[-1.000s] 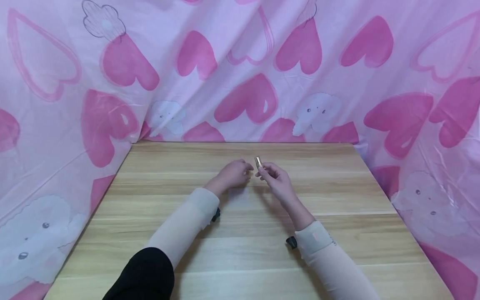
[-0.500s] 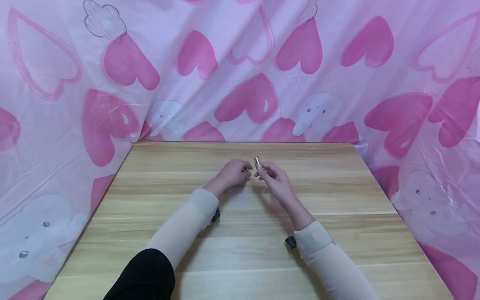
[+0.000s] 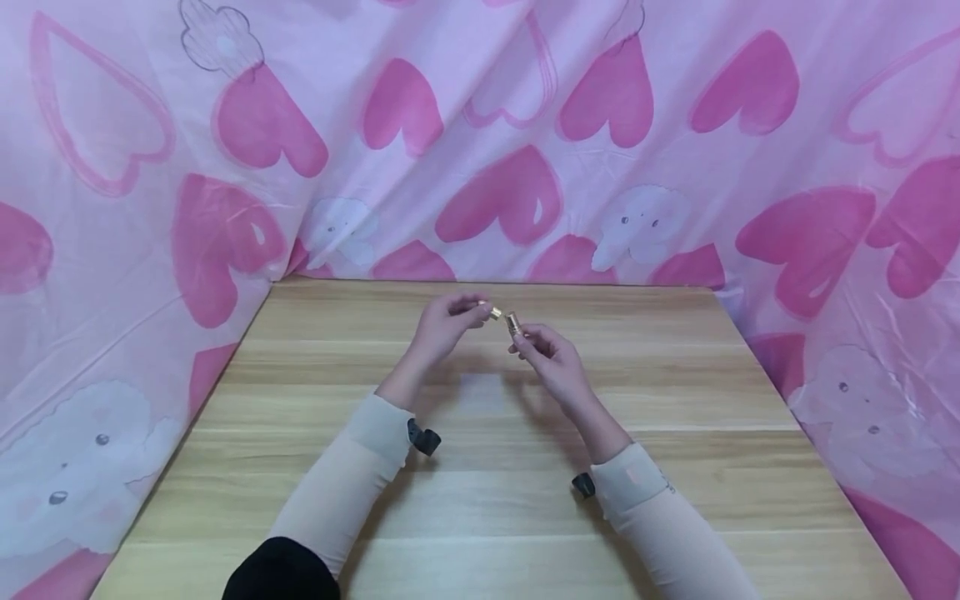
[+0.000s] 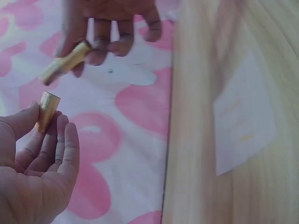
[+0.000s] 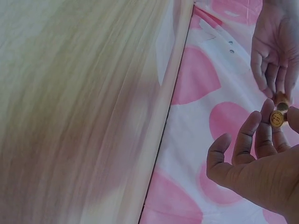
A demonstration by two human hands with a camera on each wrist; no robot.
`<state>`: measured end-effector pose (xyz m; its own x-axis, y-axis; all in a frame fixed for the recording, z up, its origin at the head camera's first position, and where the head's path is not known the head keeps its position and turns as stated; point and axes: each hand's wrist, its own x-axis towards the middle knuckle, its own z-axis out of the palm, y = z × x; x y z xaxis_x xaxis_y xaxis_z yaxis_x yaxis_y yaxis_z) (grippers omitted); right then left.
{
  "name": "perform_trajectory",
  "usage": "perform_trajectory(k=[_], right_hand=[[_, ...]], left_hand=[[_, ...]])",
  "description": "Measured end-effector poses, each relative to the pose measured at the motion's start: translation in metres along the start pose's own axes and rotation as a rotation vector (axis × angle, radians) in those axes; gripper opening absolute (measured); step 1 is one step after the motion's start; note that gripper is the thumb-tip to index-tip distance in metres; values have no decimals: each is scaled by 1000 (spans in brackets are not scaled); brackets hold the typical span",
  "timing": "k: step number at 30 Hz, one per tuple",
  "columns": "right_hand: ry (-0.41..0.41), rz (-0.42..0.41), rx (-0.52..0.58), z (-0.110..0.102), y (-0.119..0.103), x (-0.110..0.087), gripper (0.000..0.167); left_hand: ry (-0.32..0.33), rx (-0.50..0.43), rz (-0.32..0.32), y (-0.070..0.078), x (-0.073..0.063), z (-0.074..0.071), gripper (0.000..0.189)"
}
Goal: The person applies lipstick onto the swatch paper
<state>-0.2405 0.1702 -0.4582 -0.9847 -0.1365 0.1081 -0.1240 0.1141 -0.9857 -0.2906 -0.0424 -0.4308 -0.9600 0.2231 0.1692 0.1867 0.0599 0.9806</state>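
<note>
My left hand [image 3: 442,323] pinches a short gold cap [image 4: 47,112] between thumb and fingers, above the far part of the table. Facing it, my right hand [image 3: 551,358] holds a gold lipstick tube [image 3: 513,323] between thumb and forefinger, tilted, its other fingers spread in the left wrist view. A small gap separates the cap from the tube's darker end in that view. In the right wrist view, the tube's round base [image 5: 277,119] shows stamped marks, and the cap's dark hollow end lies just behind it.
A pale sheet [image 4: 245,116] with faint pinkish and yellow streaks lies on the wooden table [image 3: 480,500] below the hands. Pink heart-patterned cloth [image 3: 495,196] hangs behind and along both sides. Black wrist cameras [image 3: 426,440] stick out from both sleeves.
My left hand has risen and turned, bringing the gold cap into plain view beside the tube. More of the sheet beneath shows. The right hand has stayed almost in place.
</note>
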Motion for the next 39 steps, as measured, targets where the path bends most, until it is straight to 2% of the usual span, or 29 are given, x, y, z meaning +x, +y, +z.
perform_trajectory(k=[4, 7, 12, 21, 30, 39], right_hand=[[-12, 4, -23, 3, -3, -3, 32], [-11, -7, -30, 4, -3, -4, 32], [-7, -40, -66, 6, -3, -6, 31], [-13, -21, -91, 5, -5, -7, 25], [-27, -30, -102, 10, -38, -21, 25], [-56, -71, -100, 12, -42, -22, 25]], left_hand=[[49, -49, 9, 6, -8, -7, 33], [63, -48, 28, 10, -12, -9, 33], [43, -14, 64, 14, -17, -8, 30], [24, 103, 104, 20, -22, -2, 24], [24, 105, 125, 18, -24, -3, 25], [-30, 102, 129, 19, -26, 1, 23]])
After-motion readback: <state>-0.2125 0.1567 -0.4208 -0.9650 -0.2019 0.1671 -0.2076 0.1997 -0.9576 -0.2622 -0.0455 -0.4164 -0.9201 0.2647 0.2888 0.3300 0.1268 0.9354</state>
